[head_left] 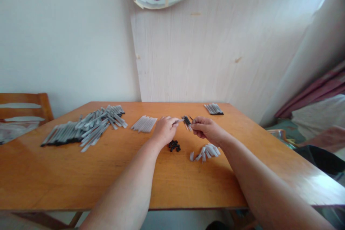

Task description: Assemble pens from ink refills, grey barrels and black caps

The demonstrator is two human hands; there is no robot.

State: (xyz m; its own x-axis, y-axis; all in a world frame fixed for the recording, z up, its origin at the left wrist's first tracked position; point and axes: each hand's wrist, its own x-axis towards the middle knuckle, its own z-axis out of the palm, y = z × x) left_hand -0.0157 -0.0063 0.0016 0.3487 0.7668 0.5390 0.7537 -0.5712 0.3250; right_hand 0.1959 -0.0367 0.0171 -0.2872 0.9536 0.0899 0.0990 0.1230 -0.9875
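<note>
My left hand (165,129) is closed on a slim pale tube (179,121), whose end sticks out to the right past the fingertips. To its right, my right hand (205,128) is closed in a pinch; what lies between its fingertips is too small to make out. Between the two hands lies a small row of thin black-and-white sticks (187,122). Small black plug-like pieces (174,146) are heaped on the table just below my left hand. A pile of short whitish, cap-like pieces (208,151) lies below my right hand.
The wooden table (121,172) stands against a wall. On its left lie a large pile of grey-white tubes (94,124) with some black ends and a neat row of pale tubes (144,124). More black-ended tubes (214,109) lie back right. A wooden chair (43,106) stands left.
</note>
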